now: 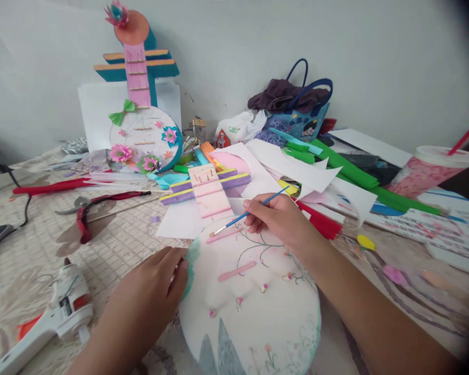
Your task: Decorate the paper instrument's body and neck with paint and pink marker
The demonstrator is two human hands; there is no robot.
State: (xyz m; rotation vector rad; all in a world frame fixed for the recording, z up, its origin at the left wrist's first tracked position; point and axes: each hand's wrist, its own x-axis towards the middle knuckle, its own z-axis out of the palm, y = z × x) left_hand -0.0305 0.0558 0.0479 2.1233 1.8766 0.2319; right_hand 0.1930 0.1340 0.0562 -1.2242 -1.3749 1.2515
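Note:
In front of me lies a handmade paper lute (254, 317), its round white body painted with green vines, grey-blue peaks and pink bars. Its pale pink neck (211, 192) points away from me, crossed by purple and yellow strips (234, 178). A thin blue paintbrush (254, 208) is pinched in my right hand (273, 219), its bristles close to the upper pink bar on the body; whether they touch it I cannot tell. My left hand (152, 291) rests against the body's left edge, near a green painted patch, with its fingers bent round that edge.
A finished-looking lute (144, 130) with paper flowers leans on the wall. On the left are a white glue gun (62, 307) and red-handled pruning shears (88, 208). Paper scraps (297, 164), a blue bag (305, 120) and a pink drink cup (430, 169) stand behind and right.

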